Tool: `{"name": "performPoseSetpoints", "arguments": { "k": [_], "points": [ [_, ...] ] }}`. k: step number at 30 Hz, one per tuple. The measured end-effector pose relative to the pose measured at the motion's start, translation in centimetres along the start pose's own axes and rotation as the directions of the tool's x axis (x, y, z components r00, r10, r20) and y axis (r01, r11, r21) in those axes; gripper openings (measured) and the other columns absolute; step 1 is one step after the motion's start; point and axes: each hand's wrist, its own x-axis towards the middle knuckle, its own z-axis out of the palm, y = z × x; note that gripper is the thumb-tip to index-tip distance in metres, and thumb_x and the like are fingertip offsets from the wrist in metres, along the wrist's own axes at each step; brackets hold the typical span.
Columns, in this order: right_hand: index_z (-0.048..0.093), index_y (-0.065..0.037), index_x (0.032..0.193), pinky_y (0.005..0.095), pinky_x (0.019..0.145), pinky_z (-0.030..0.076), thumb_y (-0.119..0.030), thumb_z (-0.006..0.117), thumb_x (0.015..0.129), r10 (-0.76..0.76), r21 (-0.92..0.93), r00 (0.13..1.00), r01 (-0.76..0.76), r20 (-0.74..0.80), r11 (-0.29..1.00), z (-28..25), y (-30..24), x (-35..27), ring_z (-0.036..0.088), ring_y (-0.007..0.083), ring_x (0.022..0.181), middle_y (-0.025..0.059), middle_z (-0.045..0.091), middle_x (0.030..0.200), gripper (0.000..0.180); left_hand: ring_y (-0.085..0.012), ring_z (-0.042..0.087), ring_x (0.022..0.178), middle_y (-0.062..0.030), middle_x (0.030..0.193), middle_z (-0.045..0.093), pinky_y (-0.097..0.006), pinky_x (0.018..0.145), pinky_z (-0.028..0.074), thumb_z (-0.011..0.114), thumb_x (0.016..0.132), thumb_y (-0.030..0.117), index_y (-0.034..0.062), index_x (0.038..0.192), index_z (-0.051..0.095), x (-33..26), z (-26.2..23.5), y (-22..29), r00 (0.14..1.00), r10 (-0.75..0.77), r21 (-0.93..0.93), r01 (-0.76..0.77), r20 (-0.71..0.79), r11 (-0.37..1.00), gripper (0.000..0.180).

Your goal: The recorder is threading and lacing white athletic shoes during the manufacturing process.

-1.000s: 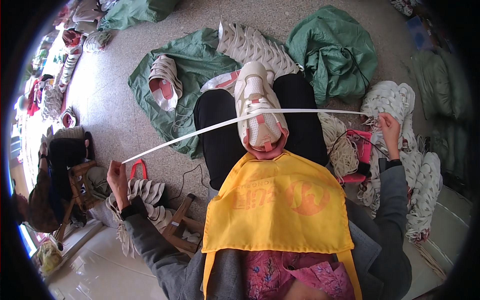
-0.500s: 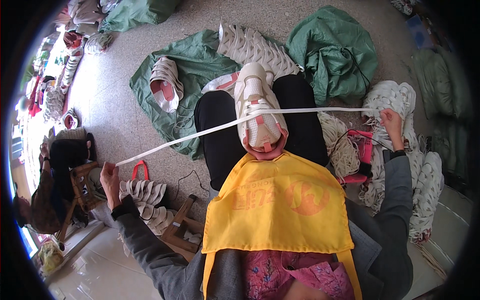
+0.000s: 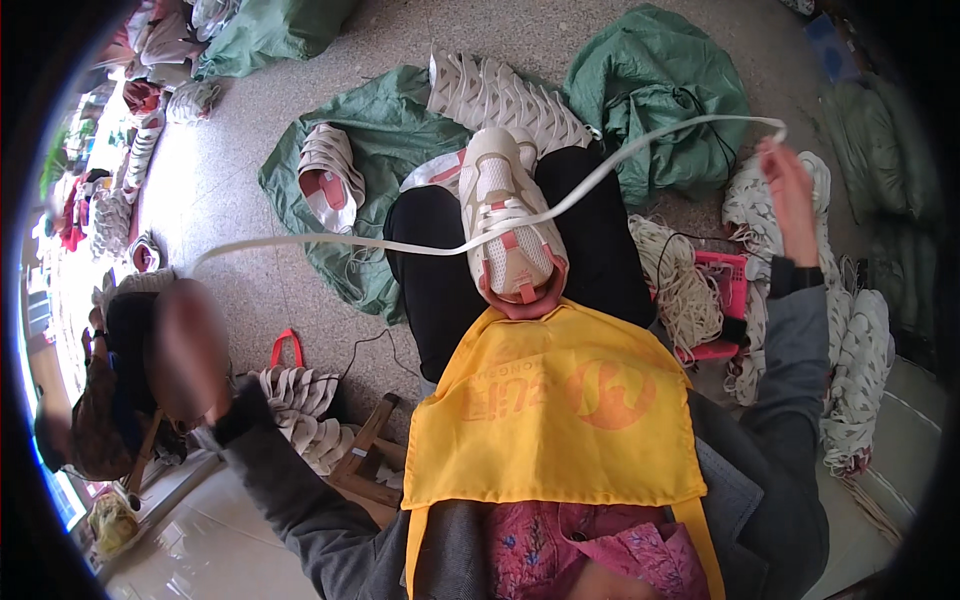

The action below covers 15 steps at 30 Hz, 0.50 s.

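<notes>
A beige and white sneaker upper with pink trim [image 3: 505, 225] rests between my knees, its heel toward the yellow apron [image 3: 560, 410]. One long white shoelace [image 3: 375, 241] passes through it near the middle and stretches out to both sides in loose waves. The lace's right end is pinched by my raised right hand [image 3: 790, 195]. On the left, the other end runs to my left hand [image 3: 190, 350]; that hand is blurred, but the lace hangs in the air from its fingertips.
Green sacks [image 3: 655, 105] lie ahead, with a row of stacked uppers [image 3: 505, 100] between them. A bundle of laces [image 3: 675, 290] hangs by a pink basket [image 3: 722, 280] on the right. Beside my left arm stands a wooden stool [image 3: 365, 450]. Another person [image 3: 95, 400] sits at far left.
Both hands have moved up and away from me, the left also outward. The shoelace, straight and taut before, now curves in waves. The sneaker upper has barely shifted.
</notes>
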Motion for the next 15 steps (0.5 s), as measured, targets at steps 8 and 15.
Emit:
{"name": "performPoseSetpoints", "arguments": {
  "k": [8, 15],
  "points": [
    [0.073, 0.003, 0.107, 0.0209, 0.070, 0.054, -0.010, 0.067, 0.098, 0.401, -0.409, 0.723, -0.179, 0.563, 0.895, 16.9, 2.1, -12.3, 0.065, 0.0076, 0.073, 0.0034, 0.070, 0.089, 0.017, -0.0079, 0.061, 0.066, -0.0039, 0.076, 0.067, -0.024, 0.058, 0.047, 0.068, 0.091, 0.001, 0.0018, 0.087, 0.059, -11.5, 9.2, 15.0, 0.402, 0.265, -0.468, 0.585, 0.877, 0.662, 0.011],
    [0.068, 0.004, 0.106, 0.0240, 0.077, 0.059, -0.001, 0.069, 0.095, 0.201, -0.162, 0.769, -0.128, 0.606, 0.978, 23.8, 3.7, -13.5, 0.071, 0.0103, 0.085, 0.0050, 0.071, 0.093, 0.012, -0.0114, 0.069, 0.078, -0.0080, 0.086, 0.070, -0.025, 0.070, 0.057, 0.066, 0.096, 0.000, -0.0006, 0.090, 0.056, -12.3, 11.4, 20.8, 0.618, 0.173, -0.567, 0.525, 0.767, 0.635, 0.011]
  ]
}}
